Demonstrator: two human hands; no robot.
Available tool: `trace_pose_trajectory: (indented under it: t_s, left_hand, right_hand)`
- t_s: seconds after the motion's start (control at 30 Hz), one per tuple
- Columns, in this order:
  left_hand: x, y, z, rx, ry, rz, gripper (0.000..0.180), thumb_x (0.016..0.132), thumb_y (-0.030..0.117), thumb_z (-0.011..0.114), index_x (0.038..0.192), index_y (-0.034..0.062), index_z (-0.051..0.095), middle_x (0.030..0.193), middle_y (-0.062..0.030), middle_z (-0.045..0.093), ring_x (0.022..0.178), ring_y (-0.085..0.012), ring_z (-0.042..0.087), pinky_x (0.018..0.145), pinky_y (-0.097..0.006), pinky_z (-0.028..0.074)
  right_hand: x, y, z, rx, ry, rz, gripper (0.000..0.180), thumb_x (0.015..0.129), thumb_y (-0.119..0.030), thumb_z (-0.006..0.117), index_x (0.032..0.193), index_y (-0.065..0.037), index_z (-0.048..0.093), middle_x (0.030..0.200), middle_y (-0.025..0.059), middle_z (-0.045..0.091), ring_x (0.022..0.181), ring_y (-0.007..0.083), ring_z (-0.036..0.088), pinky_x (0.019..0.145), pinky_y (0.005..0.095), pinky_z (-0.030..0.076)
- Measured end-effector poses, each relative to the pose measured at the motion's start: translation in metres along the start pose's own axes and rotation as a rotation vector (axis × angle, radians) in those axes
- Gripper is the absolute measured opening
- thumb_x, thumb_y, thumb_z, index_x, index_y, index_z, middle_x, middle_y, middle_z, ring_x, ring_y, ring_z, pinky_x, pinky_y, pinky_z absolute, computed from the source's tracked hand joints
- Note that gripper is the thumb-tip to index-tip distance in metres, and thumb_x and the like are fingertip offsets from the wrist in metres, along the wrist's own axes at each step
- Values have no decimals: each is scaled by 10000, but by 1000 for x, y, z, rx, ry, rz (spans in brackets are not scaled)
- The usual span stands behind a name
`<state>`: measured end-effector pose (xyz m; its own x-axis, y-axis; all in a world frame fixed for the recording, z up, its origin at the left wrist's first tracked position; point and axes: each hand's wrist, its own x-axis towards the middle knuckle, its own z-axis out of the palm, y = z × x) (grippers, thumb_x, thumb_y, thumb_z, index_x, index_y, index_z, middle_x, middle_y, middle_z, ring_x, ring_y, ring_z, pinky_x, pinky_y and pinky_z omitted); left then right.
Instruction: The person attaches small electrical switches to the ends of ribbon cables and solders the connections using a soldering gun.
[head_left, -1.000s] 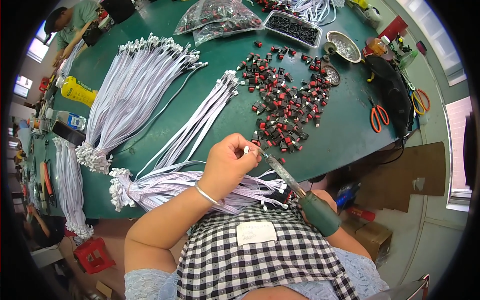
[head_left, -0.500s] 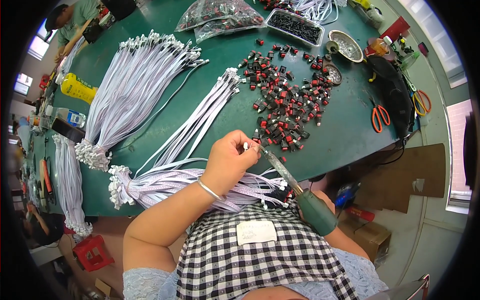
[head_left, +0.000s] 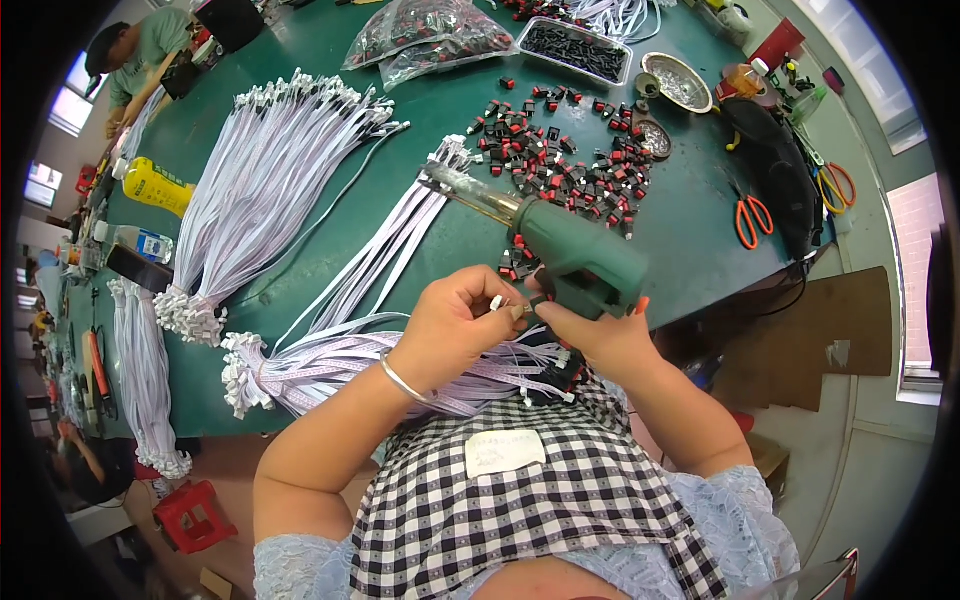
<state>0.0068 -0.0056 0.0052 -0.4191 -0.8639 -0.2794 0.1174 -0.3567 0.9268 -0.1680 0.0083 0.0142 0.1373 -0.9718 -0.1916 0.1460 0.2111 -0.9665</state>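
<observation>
My left hand [head_left: 455, 325] pinches a small white connector on a thin white cable end, near the table's front edge. My right hand [head_left: 590, 335] grips the green handle of a soldering iron [head_left: 560, 245], whose metal tip points up-left over the table. Fingertips of both hands meet at a small black part between them. Under my hands lies a bundle of white ribbon cables [head_left: 330, 355] on the green table [head_left: 420, 130]. A scatter of small red and black parts [head_left: 560, 170] lies just beyond the iron.
Large fans of white cables [head_left: 260, 190] cover the left side. At the back stand a tray of black parts [head_left: 575, 45], plastic bags [head_left: 420, 35] and a metal dish [head_left: 680, 80]. Orange scissors [head_left: 750, 220] lie right. Another person [head_left: 140, 60] works far left.
The soldering iron has swung from lying low at my right, tip toward my left hand, to up over the table with the tip pointing away. My right hand came into view.
</observation>
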Motion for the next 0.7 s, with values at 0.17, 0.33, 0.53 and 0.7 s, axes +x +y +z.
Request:
trace_pose_trajectory:
  t_s: [0.17, 0.33, 0.53, 0.7]
  left_hand:
    - [-1, 3, -5, 0, 41, -21, 89, 794, -10, 566, 846, 37, 512, 878, -54, 561, 741, -95, 543, 671, -214, 456]
    - [1, -9, -10, 47, -55, 115, 218, 761, -39, 599, 932, 45, 494, 923, -28, 533, 808, -69, 504, 706, -182, 418]
    - [4, -2, -2, -80, 17, 42, 327, 730, -78, 610, 999, 49, 474, 934, -13, 520, 834, -68, 499, 748, -193, 425]
    - [4, 1, 2, -22, 86, 8, 402, 707, -71, 646, 1048, 35, 461, 938, -22, 539, 847, -82, 529, 771, -209, 446]
  right_hand:
    - [2, 1, -5, -95, 77, 26, 239, 763, -18, 614, 993, -16, 548, 894, 37, 589, 762, 90, 552, 645, 231, 465]
    - [0, 3, -3, -58, 106, 90, 213, 771, -46, 616, 968, -7, 547, 875, 31, 582, 761, 92, 551, 655, 235, 463]
    - [-2, 1, 1, -104, 122, 26, 219, 767, -47, 626, 969, -12, 547, 871, 23, 577, 750, 86, 542, 640, 226, 455]
    - [-5, 5, 3, -17, 110, 36, 216, 745, -17, 650, 951, -26, 586, 866, 5, 614, 694, 47, 566, 584, 194, 458]
